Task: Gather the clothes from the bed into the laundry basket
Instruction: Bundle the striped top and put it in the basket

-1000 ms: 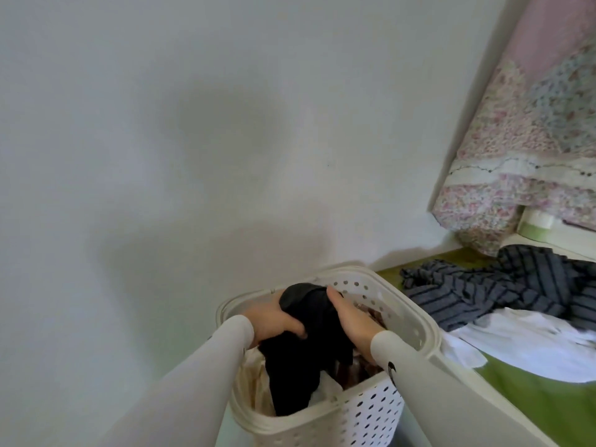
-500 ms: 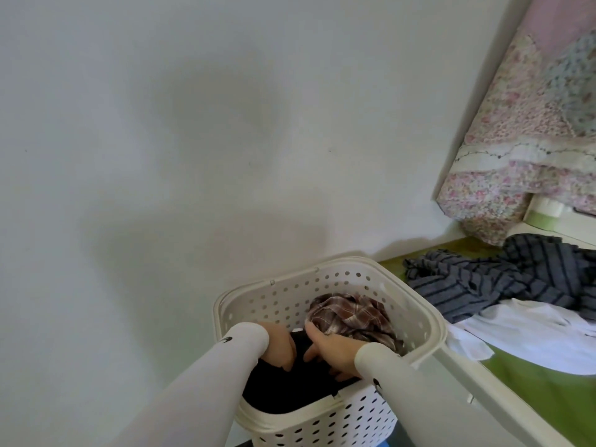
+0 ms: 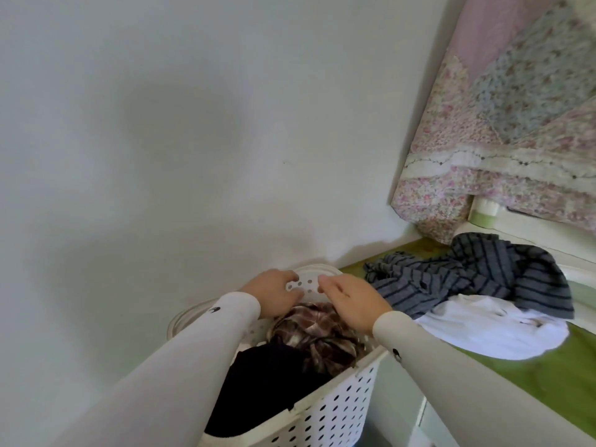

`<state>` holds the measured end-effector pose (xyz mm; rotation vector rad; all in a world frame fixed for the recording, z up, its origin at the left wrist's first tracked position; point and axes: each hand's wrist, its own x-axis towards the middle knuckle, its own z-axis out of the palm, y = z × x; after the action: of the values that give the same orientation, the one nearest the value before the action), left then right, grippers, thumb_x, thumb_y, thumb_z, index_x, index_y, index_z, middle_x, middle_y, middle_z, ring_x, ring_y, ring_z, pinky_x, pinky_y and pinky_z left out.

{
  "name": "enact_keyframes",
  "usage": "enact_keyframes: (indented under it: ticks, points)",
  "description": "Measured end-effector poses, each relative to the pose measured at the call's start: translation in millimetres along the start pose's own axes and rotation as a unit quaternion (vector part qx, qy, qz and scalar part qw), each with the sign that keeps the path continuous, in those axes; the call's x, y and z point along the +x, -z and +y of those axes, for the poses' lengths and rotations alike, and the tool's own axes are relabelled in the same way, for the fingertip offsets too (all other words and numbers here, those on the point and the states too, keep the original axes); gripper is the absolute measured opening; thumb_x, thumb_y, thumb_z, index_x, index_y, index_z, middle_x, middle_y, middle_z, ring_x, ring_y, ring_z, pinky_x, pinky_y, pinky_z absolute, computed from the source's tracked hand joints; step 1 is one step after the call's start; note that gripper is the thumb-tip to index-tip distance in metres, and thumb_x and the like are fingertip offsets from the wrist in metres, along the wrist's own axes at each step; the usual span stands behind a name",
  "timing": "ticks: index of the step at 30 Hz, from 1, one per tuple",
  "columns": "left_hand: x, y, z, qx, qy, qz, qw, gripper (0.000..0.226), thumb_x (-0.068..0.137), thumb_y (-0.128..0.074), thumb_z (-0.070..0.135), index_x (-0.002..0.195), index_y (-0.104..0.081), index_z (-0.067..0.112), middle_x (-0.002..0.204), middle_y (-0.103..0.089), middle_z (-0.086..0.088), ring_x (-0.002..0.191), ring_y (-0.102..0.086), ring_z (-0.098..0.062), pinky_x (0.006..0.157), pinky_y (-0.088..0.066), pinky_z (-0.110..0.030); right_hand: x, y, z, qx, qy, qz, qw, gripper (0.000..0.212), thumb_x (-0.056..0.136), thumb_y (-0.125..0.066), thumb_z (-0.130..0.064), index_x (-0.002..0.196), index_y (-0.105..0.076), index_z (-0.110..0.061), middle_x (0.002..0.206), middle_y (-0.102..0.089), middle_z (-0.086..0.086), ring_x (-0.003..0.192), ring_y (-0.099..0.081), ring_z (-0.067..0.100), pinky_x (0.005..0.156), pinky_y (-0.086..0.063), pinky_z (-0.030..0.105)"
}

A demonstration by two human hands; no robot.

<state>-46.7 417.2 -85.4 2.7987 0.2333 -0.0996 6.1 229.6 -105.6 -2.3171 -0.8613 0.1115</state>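
A white perforated laundry basket (image 3: 335, 411) stands against the wall beside the bed. Inside lie a black garment (image 3: 267, 379) and a brown plaid garment (image 3: 319, 330). My left hand (image 3: 274, 295) and my right hand (image 3: 351, 301) hover above the basket's far half, fingers loosely bent and holding nothing. On the green bed (image 3: 554, 382) to the right lie a grey striped garment (image 3: 477, 275) and a white garment (image 3: 490, 327) partly under it.
A plain white wall (image 3: 161, 156) fills the left and back. A floral quilt (image 3: 503, 124) is propped at the upper right, with a pale green and white container (image 3: 485, 212) below it. The bed's white frame (image 3: 429, 414) runs next to the basket.
Both hands pushed the black garment down into the basket, let go of it and rose out. They now hover empty over the far rim. The view tilted toward the bed.
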Motion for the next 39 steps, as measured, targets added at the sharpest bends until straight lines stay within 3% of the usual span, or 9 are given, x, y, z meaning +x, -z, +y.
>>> enact_keyframes:
  ticks: [2,4,7,10,18,22,34,36,39]
  points:
    - [10,5,19,0.001,-0.024,0.024,0.999,0.058,0.099,-0.043,0.051,0.151,-0.04,0.026,0.154,-0.041,-0.007,0.14,-0.041,-0.028,0.112,-0.033,-0.039,-5,25,13,-0.053,0.027,0.045,0.997,0.047,0.097,-0.023,-0.059,0.075,-0.055,-0.033,0.084,-0.055,-0.011,0.082,-0.051,0.011,0.076,-0.037,0.032]
    - [18,9,36,0.011,-0.042,0.04,0.998,0.061,0.099,-0.042,0.053,0.153,-0.035,0.026,0.155,-0.04,-0.009,0.14,-0.039,-0.029,0.112,-0.033,-0.04,-8,49,25,-0.081,0.019,0.073,0.994,0.038,0.099,-0.025,-0.055,0.069,-0.042,-0.04,0.081,-0.045,-0.015,0.087,-0.046,0.011,0.08,-0.034,0.031]
    - [30,10,67,0.025,-0.066,0.048,0.996,0.064,0.1,-0.038,0.057,0.156,-0.03,0.026,0.157,-0.036,-0.01,0.142,-0.037,-0.031,0.113,-0.032,-0.042,-22,87,57,-0.101,-0.02,0.12,0.987,0.041,0.099,-0.029,-0.054,0.104,-0.06,-0.029,0.111,-0.053,-0.001,0.109,-0.051,0.018,0.091,-0.037,0.029]
    - [41,5,95,0.034,-0.088,0.05,0.994,0.066,0.1,-0.036,0.059,0.156,-0.027,0.027,0.158,-0.034,-0.009,0.143,-0.036,-0.031,0.113,-0.032,-0.043,-40,120,89,-0.139,-0.075,0.129,0.979,0.054,0.099,-0.029,-0.056,0.132,-0.053,-0.02,0.137,-0.046,0.004,0.126,-0.047,0.021,0.102,-0.037,0.033]
    - [72,-39,180,0.046,-0.173,0.022,0.984,0.056,0.098,-0.043,0.054,0.145,-0.044,0.023,0.136,-0.054,-0.013,0.126,-0.051,-0.034,0.104,-0.043,-0.043,-94,159,184,-0.166,-0.237,0.117,0.95,0.064,0.095,-0.031,-0.062,0.144,-0.04,-0.021,0.15,-0.033,0.005,0.132,-0.043,0.026,0.107,-0.039,0.04]
    - [90,-63,205,0.107,-0.189,0.006,0.976,0.063,0.096,-0.047,0.054,0.149,-0.038,0.021,0.146,-0.048,-0.012,0.129,-0.048,-0.033,0.105,-0.043,-0.044,-107,149,214,-0.187,-0.266,0.098,0.94,0.061,0.095,-0.036,-0.058,0.146,-0.037,-0.024,0.152,-0.032,0.004,0.136,-0.039,0.025,0.111,-0.035,0.037]
    - [160,-118,230,0.222,-0.041,-0.061,0.972,0.118,0.075,-0.07,0.065,0.158,0.007,0.034,0.164,0.001,-0.017,0.145,-0.016,-0.048,0.112,-0.035,-0.056,-98,140,277,-0.164,-0.286,0.107,0.938,0.055,0.092,-0.044,-0.056,0.142,-0.041,-0.032,0.159,-0.016,0.0,0.139,-0.031,0.031,0.113,-0.033,0.041]
    - [167,-127,227,0.229,-0.022,-0.057,0.972,0.113,0.078,-0.073,0.058,0.158,0.002,0.032,0.163,0.002,-0.018,0.143,-0.017,-0.05,0.108,-0.04,-0.054,-95,137,282,-0.157,-0.286,0.106,0.939,0.057,0.092,-0.043,-0.057,0.142,-0.039,-0.033,0.16,-0.015,-0.001,0.14,-0.029,0.03,0.113,-0.032,0.041]
    - [174,-138,222,0.238,-0.038,-0.034,0.97,0.079,0.089,-0.065,0.04,0.152,-0.019,0.023,0.151,-0.027,-0.02,0.131,-0.038,-0.046,0.1,-0.048,-0.047,-93,136,287,-0.155,-0.284,0.106,0.94,0.058,0.091,-0.043,-0.058,0.143,-0.038,-0.033,0.16,-0.015,-0.001,0.14,-0.029,0.029,0.114,-0.032,0.041]
